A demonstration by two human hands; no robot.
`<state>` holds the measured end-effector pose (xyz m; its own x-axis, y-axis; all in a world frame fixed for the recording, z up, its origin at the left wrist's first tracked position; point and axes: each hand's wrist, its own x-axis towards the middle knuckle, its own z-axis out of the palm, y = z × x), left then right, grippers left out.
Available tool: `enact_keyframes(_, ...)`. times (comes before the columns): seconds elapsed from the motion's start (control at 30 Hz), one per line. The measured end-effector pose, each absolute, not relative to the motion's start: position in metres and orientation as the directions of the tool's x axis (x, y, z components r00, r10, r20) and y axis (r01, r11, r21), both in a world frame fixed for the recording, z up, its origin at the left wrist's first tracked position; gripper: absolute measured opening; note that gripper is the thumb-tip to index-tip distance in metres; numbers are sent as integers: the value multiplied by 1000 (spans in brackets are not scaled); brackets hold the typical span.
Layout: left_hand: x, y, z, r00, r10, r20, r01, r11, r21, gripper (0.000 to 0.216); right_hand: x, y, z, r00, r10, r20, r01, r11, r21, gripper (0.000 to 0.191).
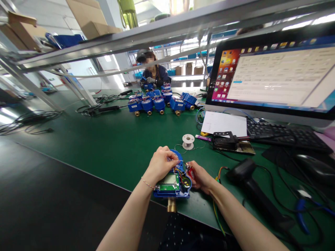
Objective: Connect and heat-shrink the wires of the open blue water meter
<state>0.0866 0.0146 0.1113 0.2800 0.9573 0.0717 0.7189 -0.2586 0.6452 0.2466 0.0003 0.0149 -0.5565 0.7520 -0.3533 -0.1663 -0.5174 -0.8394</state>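
Note:
A blue water meter [172,186] with a brass fitting, an open top, a green circuit board and coloured wires sits at the near edge of the green table [104,146]. My left hand [160,164] is closed in a pinch over the meter's upper part, fingertips on its wires. My right hand [199,176] is closed on a small red piece at the meter's right side. A small white wire spool [188,140] lies just beyond the meter.
Several blue meters [159,101] are grouped at the far middle, where another person sits. On the right stand a monitor [274,73], a keyboard [282,134], a mouse [314,167], a black handheld scanner [251,184], a paper sheet [223,123] and a black tool [226,141]. Cables lie at left.

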Motion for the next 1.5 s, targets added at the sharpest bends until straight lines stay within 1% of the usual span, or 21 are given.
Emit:
enact_keyframes(0.5, 87, 16, 110, 286, 956, 69, 727, -263, 634, 9, 244, 4, 15, -558, 751, -353, -169, -519, -838, 52)
enact_keyframes(1.17, 86, 16, 110, 291, 954, 71, 722, -268, 638, 9, 239, 7, 15, -559, 752, -348, -218, -538, -814, 53)
enact_keyframes(1.5, 87, 16, 110, 288, 955, 69, 721, -263, 640, 9, 240, 5, 15, -578, 728, -368, -228, -577, -784, 69)
